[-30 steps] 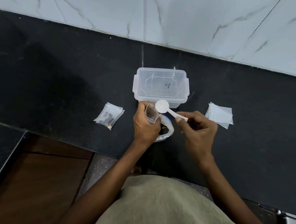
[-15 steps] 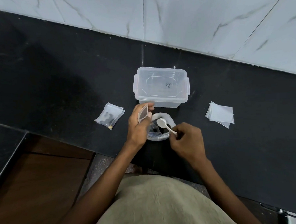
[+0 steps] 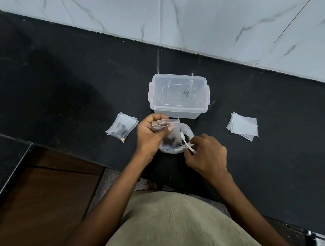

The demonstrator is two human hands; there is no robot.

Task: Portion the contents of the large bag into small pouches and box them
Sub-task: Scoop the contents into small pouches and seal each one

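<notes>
My left hand [image 3: 149, 134] pinches a small clear pouch [image 3: 169, 132] by its top, upright, with dark pieces at its bottom. It hangs over the open large bag [image 3: 178, 150], which sits on the black counter just in front of the clear plastic box [image 3: 179, 95]. My right hand [image 3: 206, 154] holds the handle of a white spoon [image 3: 186, 143] whose bowl is down in the large bag. Filled pouches [image 3: 122, 127] lie to the left. A stack of empty pouches [image 3: 242, 126] lies to the right.
The black counter [image 3: 61, 81] runs back to a white marble-tiled wall [image 3: 208, 17]. Its front edge drops to a lower black ledge and a brown floor at the left. The box shows only a small dark mark inside.
My left hand turned the pouch upright and face-on over the large bag. The spoon went from raised at the pouch down into the bag, and my right hand slid right along the handle.
</notes>
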